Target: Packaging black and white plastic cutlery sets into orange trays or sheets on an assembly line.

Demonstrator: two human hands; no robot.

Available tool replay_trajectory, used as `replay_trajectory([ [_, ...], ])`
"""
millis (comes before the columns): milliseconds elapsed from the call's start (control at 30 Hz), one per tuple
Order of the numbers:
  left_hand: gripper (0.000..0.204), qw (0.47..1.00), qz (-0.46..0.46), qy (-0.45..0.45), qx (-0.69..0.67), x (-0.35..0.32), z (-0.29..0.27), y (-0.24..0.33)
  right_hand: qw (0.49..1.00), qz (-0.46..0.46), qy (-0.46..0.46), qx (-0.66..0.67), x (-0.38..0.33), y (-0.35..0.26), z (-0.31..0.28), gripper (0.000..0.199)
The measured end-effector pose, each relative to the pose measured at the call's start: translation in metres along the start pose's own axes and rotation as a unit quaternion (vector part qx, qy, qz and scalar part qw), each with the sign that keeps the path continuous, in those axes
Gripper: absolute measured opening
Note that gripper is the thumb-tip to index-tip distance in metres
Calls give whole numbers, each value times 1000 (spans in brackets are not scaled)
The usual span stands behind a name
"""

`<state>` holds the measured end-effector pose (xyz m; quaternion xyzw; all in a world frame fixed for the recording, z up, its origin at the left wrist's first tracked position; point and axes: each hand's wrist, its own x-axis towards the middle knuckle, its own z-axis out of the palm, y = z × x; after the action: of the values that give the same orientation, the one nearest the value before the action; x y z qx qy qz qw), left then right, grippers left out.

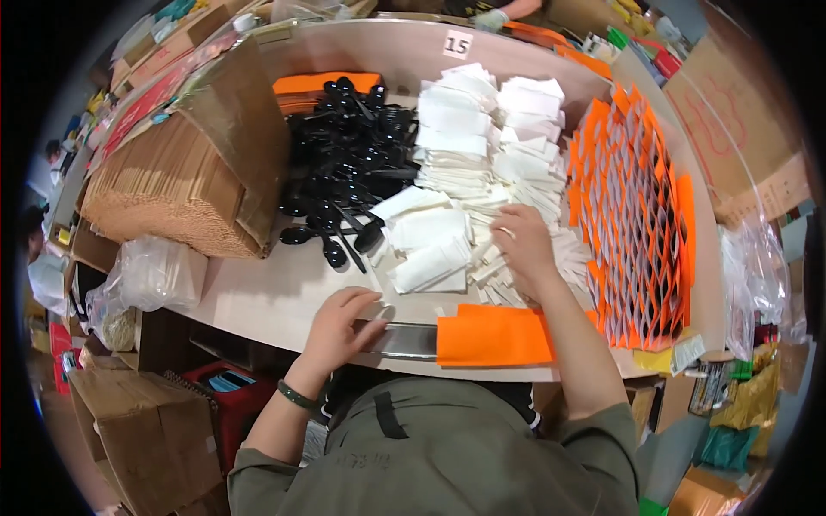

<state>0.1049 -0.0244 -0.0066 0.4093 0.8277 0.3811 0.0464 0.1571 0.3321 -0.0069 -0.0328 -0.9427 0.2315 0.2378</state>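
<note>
Reaching right hand (523,245) fingers curled into white packets (482,155); left hand (340,322) fingers narrow; orange sleeve (492,337) between.

Glossy black plastic spoons (344,172), matt white paper napkins (465,155), smooth orange paper sleeve (492,337).

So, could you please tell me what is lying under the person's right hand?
The right hand rests on a heap of small white paper packets, beside black plastic spoons. Whatever its palm and fingers cover cannot be seen.
</note>
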Motion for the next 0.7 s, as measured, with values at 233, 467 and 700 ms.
replay_trajectory([
  [233,21,979,-121,109,121,-1,-48,-60,980,-135,-130,-62,3,-21,-16,12],
  [467,22,969,-157,167,95,24,-50,-71,981,-119,-123,-94,5,-55,-26,12],
  [700,39,947,-251,146,136,92,-16,-74,889,-330,-288,-131,28,-85,51,12],
])
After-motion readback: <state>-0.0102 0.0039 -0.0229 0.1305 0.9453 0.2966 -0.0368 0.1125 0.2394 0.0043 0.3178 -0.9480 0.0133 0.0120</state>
